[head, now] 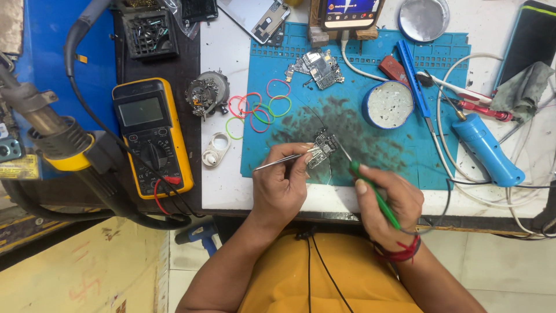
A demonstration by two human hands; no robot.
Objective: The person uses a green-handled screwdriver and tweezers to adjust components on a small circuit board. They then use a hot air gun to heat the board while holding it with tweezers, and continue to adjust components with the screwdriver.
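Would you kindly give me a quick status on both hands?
Left hand grips tweezers on small circuit board. Right hand holds green-handled iron, tip at board. Nothing between them.

An electronics repair workshop: a stained blue silicone work mat (405, 162) covers the counter (226, 185), a yellow digital multimeter (152, 136) lies left of the grip, a blue soldering tool (486, 148) right of it.

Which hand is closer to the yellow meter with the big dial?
The left hand. It holds tweezers just right of the yellow meter. The right hand, holding a green-handled tool, sits farther right, beyond the small circuit board.
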